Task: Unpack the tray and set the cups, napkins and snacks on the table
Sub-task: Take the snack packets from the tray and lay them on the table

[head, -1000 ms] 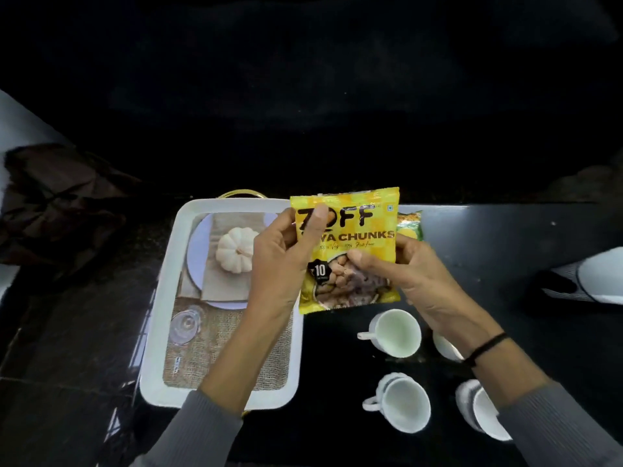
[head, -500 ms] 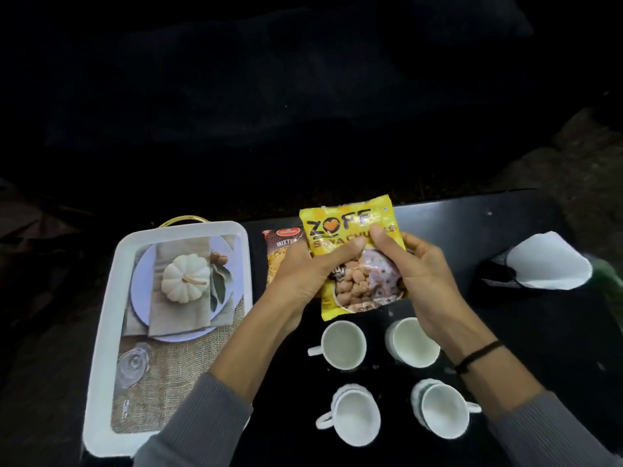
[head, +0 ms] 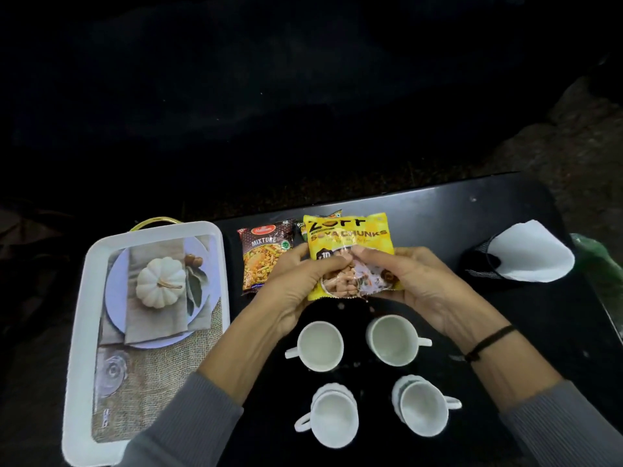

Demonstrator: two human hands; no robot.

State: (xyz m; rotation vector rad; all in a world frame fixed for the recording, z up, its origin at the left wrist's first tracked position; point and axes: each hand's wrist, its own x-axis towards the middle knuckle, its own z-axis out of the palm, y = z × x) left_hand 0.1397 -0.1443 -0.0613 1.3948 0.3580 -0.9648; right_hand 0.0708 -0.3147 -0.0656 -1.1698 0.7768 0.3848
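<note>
A yellow soya chunks packet (head: 349,235) is gripped from both sides by my left hand (head: 296,284) and my right hand (head: 411,281), low over the black table (head: 455,210). A brown mixture snack packet (head: 261,254) lies flat just left of it, and a third packet's edge (head: 320,215) peeks out behind. Several white cups stand in front of my hands, among them a near-left cup (head: 333,419) and a far-right cup (head: 392,340). The white tray (head: 81,318) sits at the left, showing only its printed pumpkin picture. White napkins (head: 526,254) lie at the right.
A gold handle (head: 155,221) sticks out behind the tray. A dark holder (head: 478,264) lies under the napkins. Something green (head: 600,264) sits at the table's right edge. Beyond the table's far edge all is dark.
Both hands carried the yellow packet from over the tray to the right and lowered it beside the mixture packet. My view swung right, so the tray now sits further left.
</note>
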